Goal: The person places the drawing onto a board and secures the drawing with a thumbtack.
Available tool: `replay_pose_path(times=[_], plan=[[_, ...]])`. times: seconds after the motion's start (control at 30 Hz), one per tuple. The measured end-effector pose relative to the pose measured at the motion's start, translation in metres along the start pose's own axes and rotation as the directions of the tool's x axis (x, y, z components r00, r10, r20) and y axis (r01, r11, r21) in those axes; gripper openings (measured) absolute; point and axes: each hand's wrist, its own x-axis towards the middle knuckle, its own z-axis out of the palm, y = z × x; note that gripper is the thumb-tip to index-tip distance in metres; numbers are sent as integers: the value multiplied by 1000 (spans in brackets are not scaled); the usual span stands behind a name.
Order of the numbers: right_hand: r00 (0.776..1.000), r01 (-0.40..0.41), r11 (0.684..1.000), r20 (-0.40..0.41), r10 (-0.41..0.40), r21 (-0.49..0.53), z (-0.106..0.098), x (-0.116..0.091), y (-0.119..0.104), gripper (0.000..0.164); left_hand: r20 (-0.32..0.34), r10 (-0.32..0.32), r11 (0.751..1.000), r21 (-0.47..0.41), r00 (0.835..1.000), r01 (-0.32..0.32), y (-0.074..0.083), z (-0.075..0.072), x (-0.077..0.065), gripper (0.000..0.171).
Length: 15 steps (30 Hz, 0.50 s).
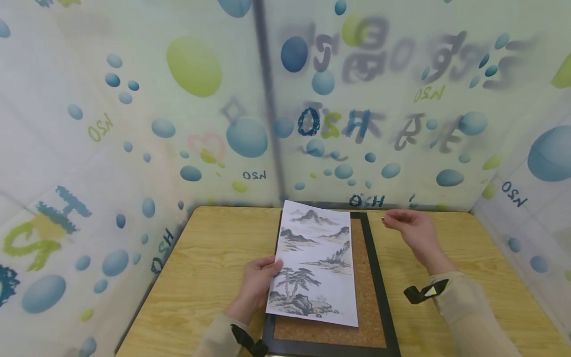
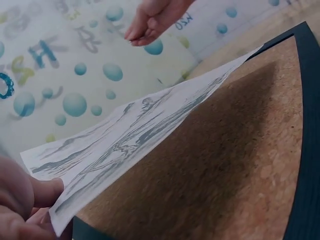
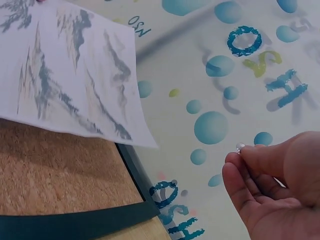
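Note:
My left hand (image 1: 257,285) pinches the left edge of a paper sheet (image 1: 317,287) printed with an ink landscape of mountains and pine trees. The sheet is held over a cork board (image 1: 368,277) with a dark frame, and its shadow falls on the cork in the left wrist view. In that view the thumb (image 2: 47,192) lies on the printed face. To the right of the board my right hand (image 1: 412,233) is raised, pinching a small shiny pushpin (image 3: 240,147) between thumb and fingertips. Part of the cork is hidden under the paper.
The board lies on a light wooden table (image 1: 214,248). Behind and at both sides hang pale curtains (image 1: 134,208) printed with blue and green dots and letters. Dark straps (image 1: 426,291) with wrist cameras sit on both sleeves.

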Motion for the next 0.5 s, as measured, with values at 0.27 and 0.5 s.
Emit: replay_pose_path(times=[0.27,0.5], plan=[[1000,-14,1000,-1,14,4,18,9,-6,30,-1,37,998,49,999,-37,-5,19,-1,35],[1000,-17,999,5,17,36,30,19,-8,31,-37,48,996,75,998,-46,-8,33,-1,35]])
